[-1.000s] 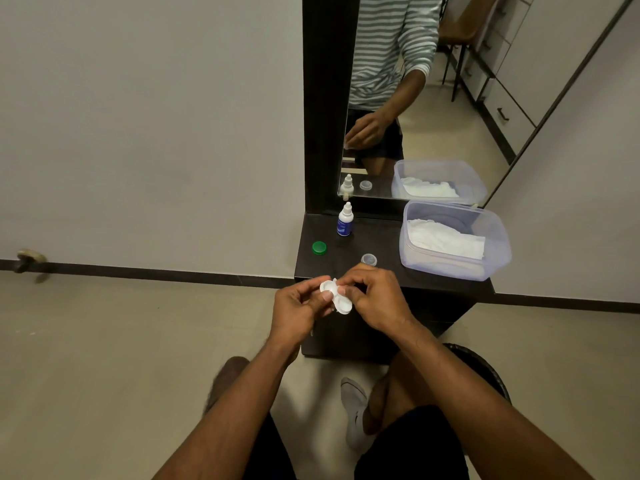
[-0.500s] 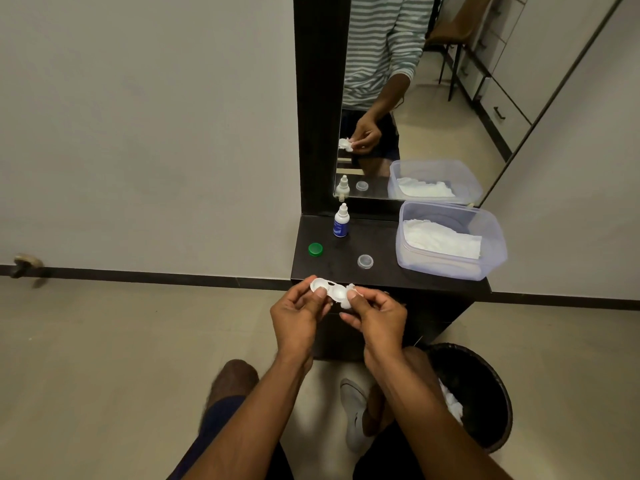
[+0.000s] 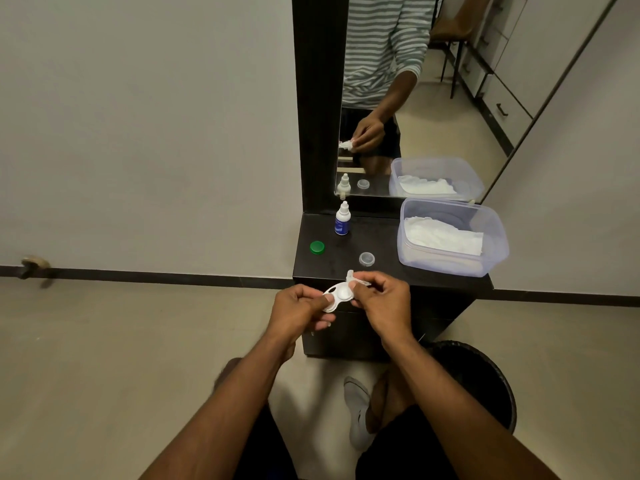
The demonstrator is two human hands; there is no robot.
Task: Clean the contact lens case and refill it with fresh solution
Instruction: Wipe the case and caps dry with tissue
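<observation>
I hold a white contact lens case [image 3: 337,295] in front of the dark shelf [image 3: 408,271], with both wells uncovered and facing up. My left hand [image 3: 300,313] pinches its left end. My right hand [image 3: 382,301] grips its right end and also pinches a small white piece, perhaps tissue [image 3: 350,274]. A small solution bottle [image 3: 342,220] with a blue label stands at the back of the shelf. A green cap [image 3: 317,247] and a clear cap [image 3: 366,259] lie loose on the shelf.
A clear plastic tub [image 3: 485,261] with white tissues in it stands on the right of the shelf. A mirror [image 3: 415,98] rises behind. A black waste bin [image 3: 485,379] stands on the floor at the lower right, beside my knees.
The case now lies flatter and more exposed between my hands. My right hand has drawn the small white piece off the well toward the right.
</observation>
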